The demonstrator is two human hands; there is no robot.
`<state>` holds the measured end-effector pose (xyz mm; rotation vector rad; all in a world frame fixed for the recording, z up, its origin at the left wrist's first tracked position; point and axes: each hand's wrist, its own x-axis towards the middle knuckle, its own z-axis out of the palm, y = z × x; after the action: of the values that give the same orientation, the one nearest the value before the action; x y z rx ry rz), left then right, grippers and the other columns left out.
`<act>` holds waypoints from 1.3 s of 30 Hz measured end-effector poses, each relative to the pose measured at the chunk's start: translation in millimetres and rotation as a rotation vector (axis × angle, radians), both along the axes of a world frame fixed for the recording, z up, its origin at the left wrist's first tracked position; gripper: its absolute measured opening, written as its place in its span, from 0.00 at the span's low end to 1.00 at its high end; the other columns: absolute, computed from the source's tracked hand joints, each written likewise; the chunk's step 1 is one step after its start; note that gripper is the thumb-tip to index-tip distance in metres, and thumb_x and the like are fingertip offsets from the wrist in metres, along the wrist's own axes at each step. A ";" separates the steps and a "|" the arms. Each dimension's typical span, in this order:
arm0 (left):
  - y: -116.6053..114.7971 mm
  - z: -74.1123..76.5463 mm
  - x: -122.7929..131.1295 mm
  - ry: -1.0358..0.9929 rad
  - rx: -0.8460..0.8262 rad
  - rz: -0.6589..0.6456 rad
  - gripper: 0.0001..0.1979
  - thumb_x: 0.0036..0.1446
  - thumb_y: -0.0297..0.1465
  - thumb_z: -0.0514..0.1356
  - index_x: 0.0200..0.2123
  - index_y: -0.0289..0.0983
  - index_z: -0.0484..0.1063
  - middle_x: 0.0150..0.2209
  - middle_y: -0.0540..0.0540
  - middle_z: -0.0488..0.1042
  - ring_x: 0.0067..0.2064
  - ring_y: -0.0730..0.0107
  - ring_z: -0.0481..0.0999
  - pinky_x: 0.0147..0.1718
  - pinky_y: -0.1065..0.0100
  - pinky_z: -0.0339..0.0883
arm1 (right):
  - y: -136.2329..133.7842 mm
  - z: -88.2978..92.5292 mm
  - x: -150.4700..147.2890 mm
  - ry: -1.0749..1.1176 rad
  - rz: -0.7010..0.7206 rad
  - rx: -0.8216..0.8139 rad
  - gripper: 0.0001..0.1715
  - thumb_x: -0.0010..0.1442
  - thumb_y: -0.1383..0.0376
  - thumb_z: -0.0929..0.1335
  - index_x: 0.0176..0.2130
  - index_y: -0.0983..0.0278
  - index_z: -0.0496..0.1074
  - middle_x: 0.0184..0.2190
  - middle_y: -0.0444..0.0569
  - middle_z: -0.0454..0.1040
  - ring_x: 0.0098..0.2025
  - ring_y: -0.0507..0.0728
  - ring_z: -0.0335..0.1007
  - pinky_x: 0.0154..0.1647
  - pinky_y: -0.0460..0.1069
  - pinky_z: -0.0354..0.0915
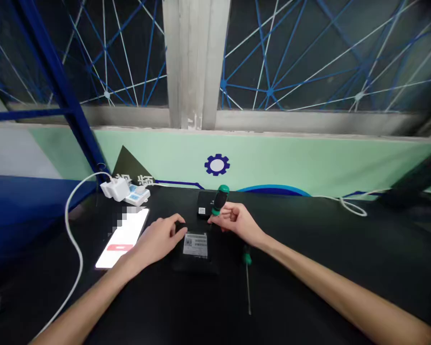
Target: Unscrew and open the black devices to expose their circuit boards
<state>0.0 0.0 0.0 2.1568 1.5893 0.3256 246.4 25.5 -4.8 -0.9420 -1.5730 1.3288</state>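
Note:
A flat black box (196, 254) with a white label lies on the dark table in front of me. My left hand (158, 238) rests on its near-left corner, fingers curled down against it. My right hand (237, 221) is closed round a screwdriver (220, 199) with a green and black handle, held upright at the far edge of the box. The tip of that tool is hidden behind my fingers. A smaller black box (203, 205) with a small label sits just behind.
A second screwdriver (247, 282) with a thin shaft lies on the table under my right wrist. To the left lies a lit phone (124, 237). A white charger (117, 188) with its cable (72, 239) sits by a blue post. Another white cable (350, 206) lies far right.

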 end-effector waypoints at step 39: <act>0.1 5.4 2.9 -0.019 -0.012 0.016 0.18 0.62 0.45 0.50 0.47 0.42 0.69 0.24 0.54 0.70 0.29 0.65 0.72 0.27 0.69 0.55 | -2.0 -7.5 -0.5 -0.007 0.014 0.122 0.21 0.54 0.51 0.75 0.30 0.66 0.74 0.30 0.50 0.79 0.22 0.49 0.63 0.24 0.45 0.62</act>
<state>2.9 0.1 5.4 2.1275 1.5949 0.3396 245.9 23.5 -12.2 -0.8626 -1.6493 1.2256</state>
